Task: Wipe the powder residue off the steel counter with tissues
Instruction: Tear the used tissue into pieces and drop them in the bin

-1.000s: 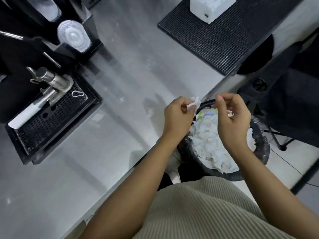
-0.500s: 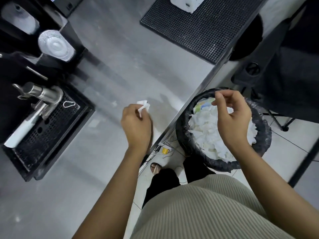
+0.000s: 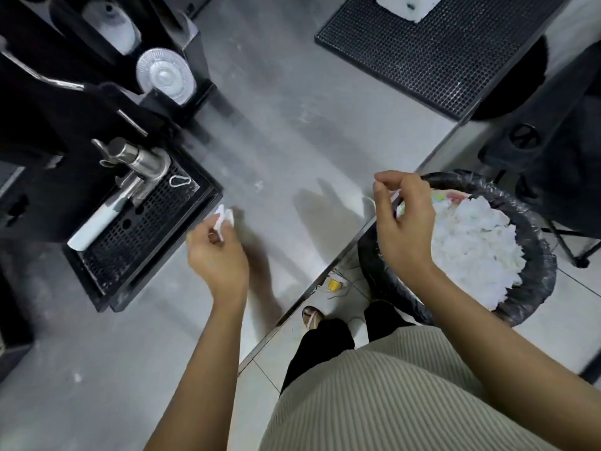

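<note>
Since a second ago the left hand (image 3: 218, 258) has swung away from the waste bin (image 3: 536, 265) and across the tabletop (image 3: 292, 131) edge to the middle left of the frame, carrying its tissue scrap (image 3: 225, 217) with it. The right hand (image 3: 403, 222) has stayed over the bin's near rim at centre right. The left hand's thumb and fingers pinch the small crumpled scrap, which sits just beside the corner of the black drip tray (image 3: 136, 236). Motion blur hides whether the scrap touches the steel. The right hand's fingers are curled with thumb and forefinger tips close together, and I cannot tell whether they pinch anything. Most of the wiping looks done, since the bin at the right is heaped with crumpled used tissues (image 3: 471, 229) and much of the steel reads as plain grey. It is not finished, though. Small powder flecks (image 3: 258, 185) lie near the centre of the frame, just right of the scrap, with more specks higher up toward the black mesh mat (image 3: 422, 53) and one at lower left. A pale haze also streaks the surface around the steel tap (image 3: 140, 164) and the tray. What seems left is to rub those spots with the scrap and then drop it in the bin. The scrap is small, so a fresh tissue may be needed from the white tissue box (image 3: 406, 4) at the top edge.
</note>
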`<state>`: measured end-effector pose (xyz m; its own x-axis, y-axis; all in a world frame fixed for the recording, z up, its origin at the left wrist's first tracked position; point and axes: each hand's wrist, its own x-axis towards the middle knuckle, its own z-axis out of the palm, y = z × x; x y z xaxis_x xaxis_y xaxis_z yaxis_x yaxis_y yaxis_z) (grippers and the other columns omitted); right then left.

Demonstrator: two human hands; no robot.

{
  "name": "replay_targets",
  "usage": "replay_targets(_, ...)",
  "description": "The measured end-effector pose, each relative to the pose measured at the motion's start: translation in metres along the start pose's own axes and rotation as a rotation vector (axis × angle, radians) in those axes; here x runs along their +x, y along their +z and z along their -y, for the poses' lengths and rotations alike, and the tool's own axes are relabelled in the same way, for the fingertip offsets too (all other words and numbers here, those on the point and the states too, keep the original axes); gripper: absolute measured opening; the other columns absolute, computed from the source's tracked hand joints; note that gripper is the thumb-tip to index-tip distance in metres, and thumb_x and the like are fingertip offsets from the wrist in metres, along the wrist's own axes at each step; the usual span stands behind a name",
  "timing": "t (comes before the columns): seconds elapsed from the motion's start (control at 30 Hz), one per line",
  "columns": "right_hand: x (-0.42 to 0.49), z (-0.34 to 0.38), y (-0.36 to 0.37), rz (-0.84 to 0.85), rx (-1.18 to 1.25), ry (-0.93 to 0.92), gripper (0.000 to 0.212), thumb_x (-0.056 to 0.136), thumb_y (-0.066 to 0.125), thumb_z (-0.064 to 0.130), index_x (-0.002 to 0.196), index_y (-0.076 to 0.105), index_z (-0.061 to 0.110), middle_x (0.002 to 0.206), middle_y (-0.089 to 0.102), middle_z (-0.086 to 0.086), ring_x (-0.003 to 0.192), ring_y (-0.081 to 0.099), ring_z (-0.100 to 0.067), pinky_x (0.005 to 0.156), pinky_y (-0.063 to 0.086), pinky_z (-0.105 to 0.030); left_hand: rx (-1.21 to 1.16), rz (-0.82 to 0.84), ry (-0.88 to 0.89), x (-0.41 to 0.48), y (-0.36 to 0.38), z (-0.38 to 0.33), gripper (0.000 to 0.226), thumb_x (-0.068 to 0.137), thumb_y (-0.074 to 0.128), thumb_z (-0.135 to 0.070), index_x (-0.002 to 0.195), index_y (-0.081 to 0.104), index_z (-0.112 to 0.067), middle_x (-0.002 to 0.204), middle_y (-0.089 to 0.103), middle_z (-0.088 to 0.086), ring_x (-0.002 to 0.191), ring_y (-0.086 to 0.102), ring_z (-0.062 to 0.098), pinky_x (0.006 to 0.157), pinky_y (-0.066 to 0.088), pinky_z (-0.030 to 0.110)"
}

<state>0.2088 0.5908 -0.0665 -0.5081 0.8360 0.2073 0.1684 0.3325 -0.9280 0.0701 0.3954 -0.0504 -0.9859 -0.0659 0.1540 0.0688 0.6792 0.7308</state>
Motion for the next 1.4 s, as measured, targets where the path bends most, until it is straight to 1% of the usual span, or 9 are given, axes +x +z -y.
replay_targets(0.1, 0.002, 0.002, 0.027, 0.048, -0.096, -0.099, 0.011, 0.096, 0.057, 0.014, 0.105, 0.064, 0.013, 0.106, 0.061, 0.004, 0.099, 0.051, -0.02, 0.089, 0.038, -0.04, 0.168, -0.01, -0.069, 0.012, -0.016, 0.028, 0.018, 0.09, 0.057, -0.017, 0.095, 0.067, -0.002, 0.092, 0.063, 0.015, 0.088, 0.058, 0.03, 0.08, 0.046, 0.036)
replay_targets(0.23, 0.007, -0.003, 0.058, 0.043, -0.233, -0.139, 0.013, 0.095, 0.059, 0.018, 0.108, 0.063, 0.019, 0.115, 0.061, 0.004, 0.109, 0.045, -0.016, 0.092, 0.029, -0.035, 0.207, 0.039, 0.01, 0.013, -0.005, 0.022, 0.015, 0.088, 0.055, -0.004, 0.096, 0.066, 0.0, 0.095, 0.061, 0.018, 0.084, 0.052, 0.024, 0.074, 0.03, 0.013)
replay_targets(0.37, 0.004, -0.008, 0.069, -0.063, -0.382, -0.209, 0.013, 0.092, 0.065, 0.018, 0.104, 0.067, 0.018, 0.115, 0.064, 0.004, 0.108, 0.045, -0.015, 0.094, 0.027, -0.035, 0.17, 0.104, 0.117, 0.012, 0.025, -0.003, 0.014, 0.083, 0.056, 0.001, 0.09, 0.067, 0.0, 0.093, 0.063, 0.019, 0.086, 0.057, 0.031, 0.077, 0.035, 0.019)
replay_targets(0.63, 0.005, -0.011, 0.07, -0.114, -0.414, -0.217, 0.013, 0.091, 0.062, 0.011, 0.103, 0.066, 0.015, 0.117, 0.063, 0.002, 0.111, 0.048, -0.018, 0.097, 0.03, -0.039, 0.001, 0.42, 0.386, -0.005, 0.074, -0.058, 0.015, 0.082, 0.06, -0.002, 0.091, 0.071, -0.009, 0.093, 0.066, 0.007, 0.08, 0.054, 0.008, 0.077, 0.03, -0.002)
replay_targets(0.8, 0.006, -0.013, 0.07, -0.127, -0.408, -0.232, 0.012, 0.092, 0.063, 0.007, 0.101, 0.066, 0.015, 0.116, 0.064, 0.003, 0.111, 0.049, -0.019, 0.097, 0.031, -0.04, 0.05, 0.129, 0.223, 0.05, 0.04, -0.023, 0.017, 0.089, 0.058, -0.011, 0.098, 0.071, -0.007, 0.097, 0.066, 0.009, 0.086, 0.06, 0.017, 0.08, 0.041, 0.013)
replay_targets(1.0, 0.005, -0.012, 0.07, -0.118, -0.405, -0.231, 0.015, 0.091, 0.061, 0.005, 0.101, 0.066, 0.014, 0.116, 0.064, 0.003, 0.11, 0.05, -0.02, 0.098, 0.03, -0.04, 0.128, 0.208, 0.173, 0.033, 0.064, -0.039, 0.024, 0.085, 0.05, 0.004, 0.101, 0.068, 0.004, 0.102, 0.059, 0.022, 0.088, 0.057, 0.032, 0.078, 0.032, 0.013)
replay_targets(1.23, 0.004, -0.008, 0.069, -0.11, -0.327, -0.162, 0.015, 0.095, 0.052, 0.007, 0.103, 0.063, 0.014, 0.113, 0.065, 0.003, 0.109, 0.048, -0.019, 0.096, 0.033, -0.039, -0.047, 0.641, 0.399, 0.002, 0.081, -0.076, 0.019, 0.086, 0.06, -0.006, 0.098, 0.074, -0.012, 0.091, 0.065, 0.001, 0.079, 0.057, 0.006, 0.074, 0.04, 0.006)
replay_targets(1.33, 0.004, -0.006, 0.062, -0.048, -0.131, -0.042, 0.015, 0.099, 0.047, 0.015, 0.104, 0.06, 0.02, 0.098, 0.067, 0.004, 0.099, 0.054, -0.022, 0.093, 0.037, -0.036, -0.044, 0.436, 0.281, 0.016, 0.041, -0.045, 0.015, 0.088, 0.059, -0.012, 0.094, 0.073, -0.011, 0.087, 0.064, 0.002, 0.078, 0.053, 0.003, 0.074, 0.04, 0.01)
replay_targets(1.4, 0.01, -0.003, 0.053, -0.026, 0.04, 0.079, 0.012, 0.101, 0.048, 0.023, 0.102, 0.056, 0.032, 0.08, 0.063, 0.008, 0.08, 0.059, -0.026, 0.078, 0.045, -0.038, 0.058, 0.227, 0.149, 0.019, 0.003, -0.011, 0.017, 0.09, 0.055, -0.016, 0.096, 0.07, -0.011, 0.087, 0.059, 0.002, 0.079, 0.053, 0.012, 0.075, 0.042, 0.021)
